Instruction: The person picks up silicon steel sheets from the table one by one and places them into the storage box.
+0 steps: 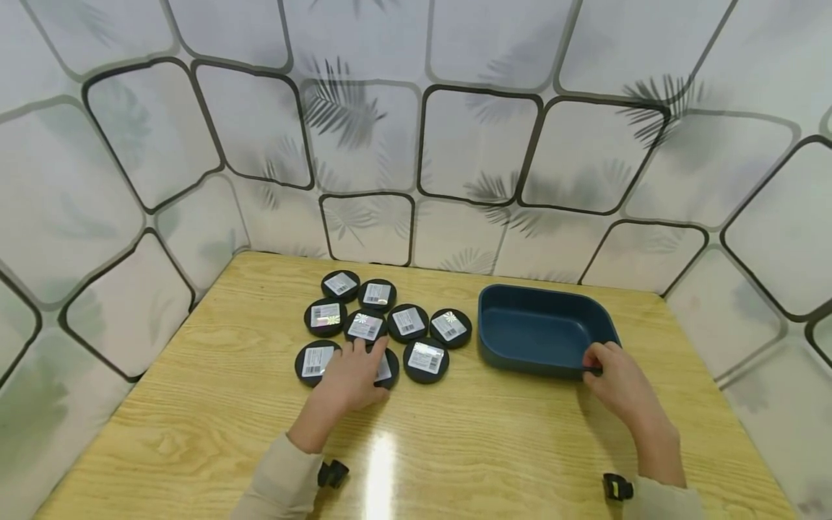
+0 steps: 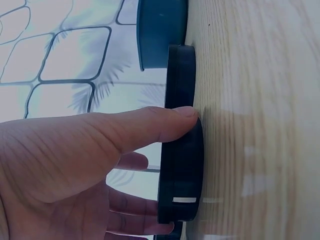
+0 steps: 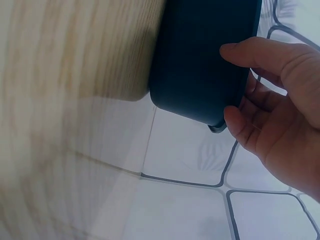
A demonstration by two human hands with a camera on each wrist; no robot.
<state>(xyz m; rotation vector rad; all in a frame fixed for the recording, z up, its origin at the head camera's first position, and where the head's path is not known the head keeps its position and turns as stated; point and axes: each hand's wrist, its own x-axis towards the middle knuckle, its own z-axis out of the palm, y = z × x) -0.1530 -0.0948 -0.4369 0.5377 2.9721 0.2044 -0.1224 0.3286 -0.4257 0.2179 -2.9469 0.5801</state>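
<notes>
My left hand [image 1: 351,377] grips a flat black disc [image 1: 391,361] with a white label, partly hidden under the fingers. In the left wrist view, the thumb presses the side of this disc, and fingers lie at its other edge; a small pale slot shows in its side. On the right, my right hand [image 1: 617,379] holds the near right corner of a dark blue rectangular bin [image 1: 533,368]. From the right wrist, the thumb is on the bin's outer wall [image 3: 200,65] and the fingers curl over its rim. The bin's visible inside holds nothing.
Several more black discs with white barcode labels lie flat around the left hand, such as one disc [image 1: 426,361] to its right and one disc [image 1: 341,284] farther back. A wooden table [image 1: 468,440] carries everything. Patterned cloth walls [image 1: 468,144] rise behind and beside it.
</notes>
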